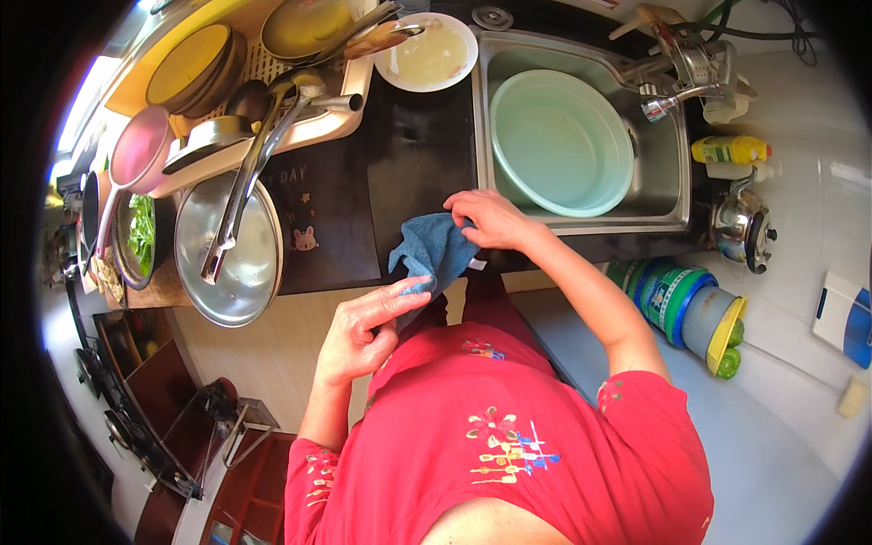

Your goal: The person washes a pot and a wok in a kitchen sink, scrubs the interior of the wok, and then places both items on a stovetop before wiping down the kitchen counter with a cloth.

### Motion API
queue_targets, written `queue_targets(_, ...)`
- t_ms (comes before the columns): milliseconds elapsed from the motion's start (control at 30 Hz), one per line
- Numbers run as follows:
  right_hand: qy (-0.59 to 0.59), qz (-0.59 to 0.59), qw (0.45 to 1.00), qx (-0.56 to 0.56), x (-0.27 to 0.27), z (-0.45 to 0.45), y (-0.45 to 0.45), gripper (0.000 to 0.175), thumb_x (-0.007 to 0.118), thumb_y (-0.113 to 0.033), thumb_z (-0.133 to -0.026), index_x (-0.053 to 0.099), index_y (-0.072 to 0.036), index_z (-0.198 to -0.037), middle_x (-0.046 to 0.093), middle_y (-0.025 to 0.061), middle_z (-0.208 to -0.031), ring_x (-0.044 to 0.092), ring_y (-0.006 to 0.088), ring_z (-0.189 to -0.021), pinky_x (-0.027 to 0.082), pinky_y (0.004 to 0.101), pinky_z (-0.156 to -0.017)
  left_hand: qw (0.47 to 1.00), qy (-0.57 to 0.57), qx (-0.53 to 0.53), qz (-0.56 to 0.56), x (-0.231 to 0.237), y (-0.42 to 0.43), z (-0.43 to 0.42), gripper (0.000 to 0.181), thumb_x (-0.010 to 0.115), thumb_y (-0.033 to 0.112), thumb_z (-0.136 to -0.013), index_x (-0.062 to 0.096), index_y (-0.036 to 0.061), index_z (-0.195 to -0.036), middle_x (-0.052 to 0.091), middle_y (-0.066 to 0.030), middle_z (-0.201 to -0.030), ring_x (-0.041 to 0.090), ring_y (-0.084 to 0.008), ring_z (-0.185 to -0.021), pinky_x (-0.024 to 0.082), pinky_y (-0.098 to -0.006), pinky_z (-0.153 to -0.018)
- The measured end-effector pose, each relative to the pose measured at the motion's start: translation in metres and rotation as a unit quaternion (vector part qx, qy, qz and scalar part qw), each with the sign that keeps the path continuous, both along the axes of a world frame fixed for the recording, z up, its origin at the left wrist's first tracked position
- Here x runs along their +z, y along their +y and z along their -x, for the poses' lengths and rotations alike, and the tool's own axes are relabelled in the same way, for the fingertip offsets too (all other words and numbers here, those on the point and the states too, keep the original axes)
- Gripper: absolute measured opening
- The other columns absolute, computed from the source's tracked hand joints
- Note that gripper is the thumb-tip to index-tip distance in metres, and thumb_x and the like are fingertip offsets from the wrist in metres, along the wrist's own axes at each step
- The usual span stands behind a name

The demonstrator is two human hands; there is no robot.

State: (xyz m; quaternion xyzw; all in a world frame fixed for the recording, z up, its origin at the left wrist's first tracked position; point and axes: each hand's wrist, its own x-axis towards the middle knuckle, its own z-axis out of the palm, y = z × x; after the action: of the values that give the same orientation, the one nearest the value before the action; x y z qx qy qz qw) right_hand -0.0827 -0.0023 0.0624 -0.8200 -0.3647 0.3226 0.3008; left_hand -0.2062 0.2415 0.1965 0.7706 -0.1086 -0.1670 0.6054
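A blue terry cloth point(436, 246) is stretched between my two hands at the front edge of the dark counter point(422, 157). My left hand point(368, 330) grips its lower corner, with the cloth running between the fingers. At the cloth's upper right, my right hand point(489, 219) holds the edge with bent fingers, close to the sink's front left corner. A small white tag point(477, 264) sticks out from the cloth's right side. Just beyond my right hand, a pale green plastic basin point(562, 143) sits tilted in the stainless steel sink point(657, 177).
A white bowl of cloudy liquid point(426, 58) stands left of the sink. On the left, a glass pot lid point(231, 272) overhangs the counter edge under metal tongs point(238, 197), near a dish rack point(340, 133) of pans. A faucet point(671, 102) and kettle point(739, 225) stand right.
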Motion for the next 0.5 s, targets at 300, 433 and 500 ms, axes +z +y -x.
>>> queue_targets(300, 0.020, -0.185, 0.970, 0.158, 0.034, 0.048, 0.057, 0.033, 0.067, -0.006, -0.064, 0.063, -0.014, -0.096, 0.040, 0.0142, -0.135, 0.041, 0.0342, -0.120, 0.035, 0.0423, -0.097, 0.990, 0.075, -0.115, 0.006, 0.018, -0.005, 0.006, 0.052, 0.040, -0.009, -0.059, 0.065, 0.0049, -0.103, 0.061, -0.0142, -0.111, 0.063, -0.0241, -0.097, 0.048, -0.0294, -0.083)
queue_targets(433, -0.021, -0.184, 0.978, 0.101, 0.048, 0.049, 0.035, 0.022, 0.072, -0.017, -0.061, 0.061, -0.009, -0.078, 0.052, 0.0094, -0.120, 0.048, 0.0273, -0.110, 0.040, 0.0388, -0.087, 0.990, 0.076, -0.082, 0.084, 0.024, 0.021, 0.008, 0.050, 0.039, -0.010, -0.057, 0.066, 0.0013, -0.097, 0.064, -0.0170, -0.105, 0.064, -0.0270, -0.093, 0.049, -0.0291, -0.082)
queue_targets(500, -0.070, -0.197, 0.975, 0.074, 0.066, 0.049, 0.018, 0.025, 0.073, -0.019, -0.060, 0.057, -0.007, -0.074, 0.056, 0.0058, -0.109, 0.052, 0.0248, -0.104, 0.041, 0.0381, -0.082, 0.989, 0.101, -0.025, 0.102, 0.023, 0.035, 0.015, 0.050, 0.038, -0.011, -0.054, 0.067, -0.0003, -0.094, 0.064, -0.0194, -0.101, 0.064, -0.0285, -0.093, 0.049, -0.0302, -0.082)
